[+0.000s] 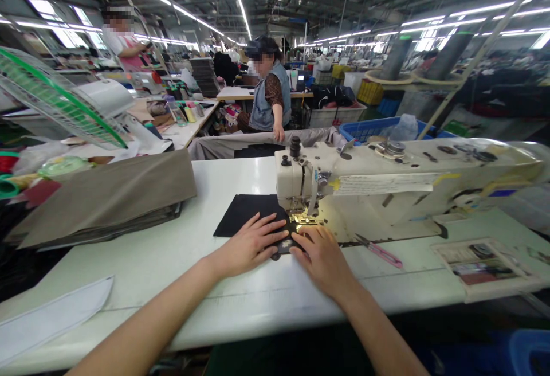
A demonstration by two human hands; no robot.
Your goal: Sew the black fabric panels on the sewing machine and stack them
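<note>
A sewing machine [356, 181] stands on the pale table, its lamp lighting the needle area. Black fabric [244, 210] lies flat to the left of the needle and reaches under it. My left hand [253, 242] rests on this fabric with fingers spread, palm down. On the other side, my right hand [320, 253] lies just in front of the needle plate [306, 221], its fingertips on the fabric edge and fingers slightly apart. The thumbs of both hands are near each other. Pink-handled thread snips [384, 254] lie to the right of my right hand.
Stacked grey-brown fabric [116, 192] is on the left of the table [206, 290], with a pale flat piece [55, 321] nearer. A fan [64, 95] stands behind. Beyond the machine are a blue basket [369, 126], a cloth-lined bin [210, 148] and a seated person [270, 95] reaching toward it.
</note>
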